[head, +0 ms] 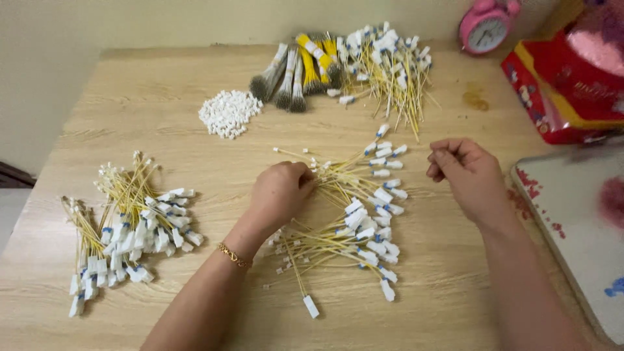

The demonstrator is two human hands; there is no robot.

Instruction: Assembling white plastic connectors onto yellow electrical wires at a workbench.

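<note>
2 hands work over a loose pile of thin yellow wires with white plastic connectors in the middle of the wooden tabletop. The left hand pinches some wire ends; the right hand hovers curled, its grip apparently empty. Tangled strands could drag neighbours along.

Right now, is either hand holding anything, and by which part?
The left hand pinches thin yellow wires of the middle pile at their bare ends. The right hand is curled; whether it holds anything cannot be told.
</note>
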